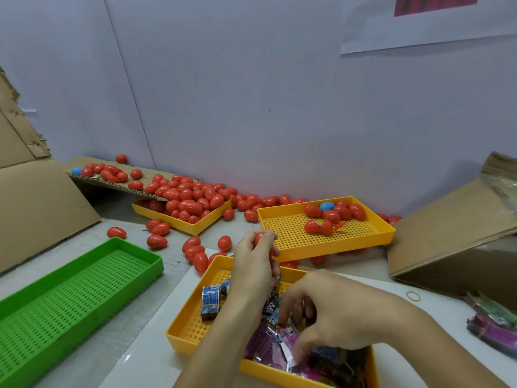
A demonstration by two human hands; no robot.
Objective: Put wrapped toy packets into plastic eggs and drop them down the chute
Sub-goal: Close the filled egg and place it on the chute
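Now left hand grips red egg above near yellow tray; right hand, fingers curled, reaches into toy packets inside tray, pinch unclear.

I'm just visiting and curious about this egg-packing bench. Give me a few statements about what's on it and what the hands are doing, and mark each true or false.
1. The left hand holds a red egg. True.
2. The green tray is full of eggs. False: no eggs lie in it.
3. The right hand reaches into the near yellow tray of wrapped packets. True.
4. Every egg in the far right yellow tray is red. False: a blue egg lies among them.
5. A rubber band lies on the white surface right of the hands. True.
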